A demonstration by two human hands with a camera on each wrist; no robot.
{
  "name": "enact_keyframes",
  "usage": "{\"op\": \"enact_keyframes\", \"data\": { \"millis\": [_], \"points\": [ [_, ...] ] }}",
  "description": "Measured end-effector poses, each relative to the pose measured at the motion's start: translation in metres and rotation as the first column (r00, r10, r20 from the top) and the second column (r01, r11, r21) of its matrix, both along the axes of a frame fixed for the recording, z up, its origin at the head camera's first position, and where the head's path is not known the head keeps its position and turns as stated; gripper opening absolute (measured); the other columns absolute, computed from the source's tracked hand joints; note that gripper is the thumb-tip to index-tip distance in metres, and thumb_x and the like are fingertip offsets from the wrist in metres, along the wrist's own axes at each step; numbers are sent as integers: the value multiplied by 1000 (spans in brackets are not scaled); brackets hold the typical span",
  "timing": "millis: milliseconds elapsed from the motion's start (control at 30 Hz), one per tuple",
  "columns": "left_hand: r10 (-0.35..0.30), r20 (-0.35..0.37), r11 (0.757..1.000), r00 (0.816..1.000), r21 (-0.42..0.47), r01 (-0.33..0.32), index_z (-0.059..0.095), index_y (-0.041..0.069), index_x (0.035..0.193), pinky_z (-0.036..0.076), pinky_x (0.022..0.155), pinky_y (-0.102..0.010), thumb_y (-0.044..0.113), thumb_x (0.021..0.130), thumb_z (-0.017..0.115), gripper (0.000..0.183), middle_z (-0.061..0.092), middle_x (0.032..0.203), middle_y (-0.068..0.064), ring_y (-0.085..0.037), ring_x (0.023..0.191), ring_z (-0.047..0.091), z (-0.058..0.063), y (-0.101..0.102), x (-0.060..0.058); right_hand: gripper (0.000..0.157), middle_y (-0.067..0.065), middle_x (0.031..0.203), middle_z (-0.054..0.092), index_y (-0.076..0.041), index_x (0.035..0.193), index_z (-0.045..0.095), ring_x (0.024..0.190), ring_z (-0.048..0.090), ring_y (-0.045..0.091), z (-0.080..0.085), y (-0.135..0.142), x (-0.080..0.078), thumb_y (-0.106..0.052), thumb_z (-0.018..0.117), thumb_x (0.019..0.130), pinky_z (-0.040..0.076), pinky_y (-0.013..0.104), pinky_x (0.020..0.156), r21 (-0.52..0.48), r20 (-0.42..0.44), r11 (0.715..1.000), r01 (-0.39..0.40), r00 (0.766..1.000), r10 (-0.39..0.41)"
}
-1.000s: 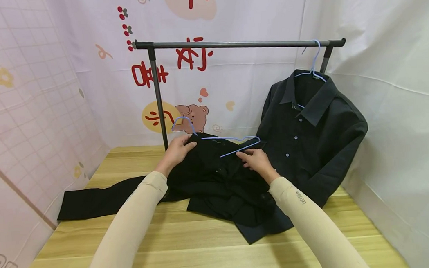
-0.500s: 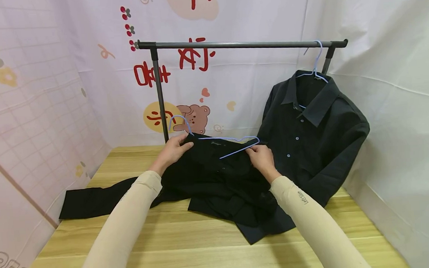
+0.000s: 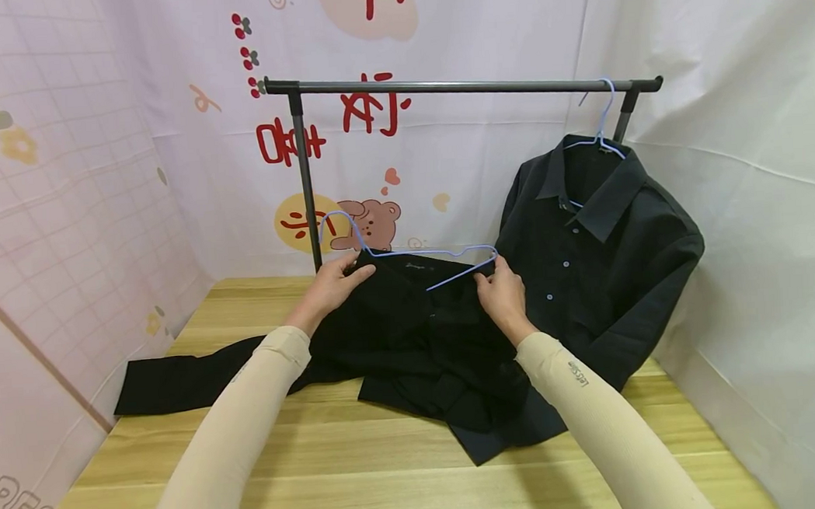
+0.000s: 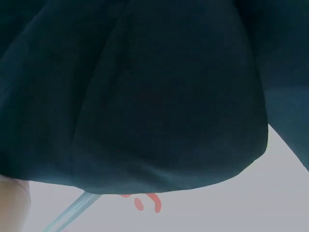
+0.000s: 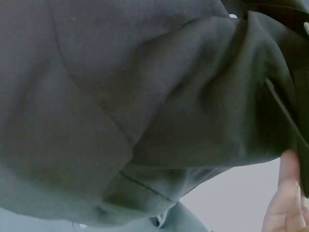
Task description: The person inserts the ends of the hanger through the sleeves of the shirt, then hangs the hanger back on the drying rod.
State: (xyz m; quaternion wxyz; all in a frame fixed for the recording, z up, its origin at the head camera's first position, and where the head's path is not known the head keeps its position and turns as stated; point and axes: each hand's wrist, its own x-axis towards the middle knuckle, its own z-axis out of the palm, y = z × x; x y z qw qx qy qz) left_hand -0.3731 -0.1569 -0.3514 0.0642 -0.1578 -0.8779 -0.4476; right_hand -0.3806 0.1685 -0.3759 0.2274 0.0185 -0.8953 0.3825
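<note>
Black garment (image 3: 406,340) is bunched on the table (image 3: 365,475), top edge lifted between both hands; loose blue hanger (image 3: 414,252) is partly inside it, its left arm hidden in the cloth, its lower bar disappearing into the black, hook and right end showing; left hand (image 3: 336,290) pinches the garment edge by the hanger's neck, thumb on top; right hand (image 3: 502,294) pinches the edge near the hanger's right end, can't tell whether it grips the wire too; left wrist view is mostly dark cloth with a sliver of skin, right wrist view cuts the fingers off at the border; folds hard to separate, black on black, and the overlap with the hanging black shirt (image 3: 595,227) is unclear; that shirt's hanger (image 3: 605,114) hooks on the rack bar (image 3: 474,86); versus half a second ago, loose hanger's hook and right end sit slightly higher, right fingertips too.
</note>
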Motion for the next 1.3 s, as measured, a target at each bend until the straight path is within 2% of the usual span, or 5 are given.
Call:
{"op": "enact_keyframes", "data": {
  "millis": [233,433,700,900,1300],
  "points": [
    [-1,-49,1000,999,-8,1,46,5,148,32,111,-51,37,103,54,56,49,146,-18,-34,136,42,4,4,2,51,11,71,64,-4,145,47,70,61,31,3,-1,1,-12,59,96,46,46,71,39,-61,999,-6,998,8],
    [-26,-90,1000,996,1,27,63,1,117,43,95,-45,33,102,56,36,61,116,-18,-30,110,54,-1,0,2,47,14,77,69,-8,143,54,69,63,29,4,4,2,-11,62,96,46,44,67,87,-66,994,-71,995,77],
    [-28,-138,999,990,14,31,56,5,81,40,71,-35,22,101,61,26,48,77,-4,-21,75,49,-7,-14,1,23,15,97,72,-6,117,70,81,64,32,15,16,2,-6,60,97,51,49,74,361,-8,914,-186,979,203],
    [-23,-153,1000,988,-16,21,52,7,78,38,69,-35,22,101,61,28,42,74,-2,-21,73,45,-10,-21,-2,14,11,87,72,-5,102,77,73,60,27,30,15,3,-5,65,94,50,43,68,389,7,898,-205,976,220],
    [-49,-159,971,986,-239,10,59,4,89,43,77,-41,21,103,57,21,55,84,-11,-27,84,54,-10,-19,-3,25,15,109,71,-3,116,73,86,65,29,42,14,1,-10,58,98,52,45,78,369,110,887,-279,960,256]
  ]
}}
